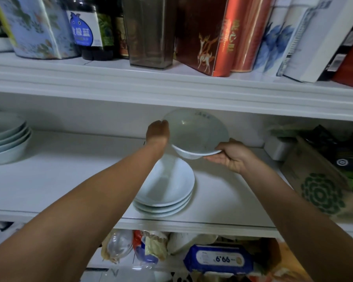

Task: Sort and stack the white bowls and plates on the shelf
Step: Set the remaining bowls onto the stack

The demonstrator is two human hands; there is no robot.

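Both hands hold one white bowl tilted in the air inside the middle shelf. My left hand grips its far left rim. My right hand pinches its near right rim, thumb on top. Directly below the bowl lies a stack of three white plates near the shelf's front edge. A second stack of several white bowls stands at the far left of the same shelf. My left forearm covers part of the plate stack.
Above, the upper shelf carries tins, bottles, a smoky plastic container and boxes. A paper bag and a small white box crowd the right end. Packets and a blue wipes pack fill the level below.
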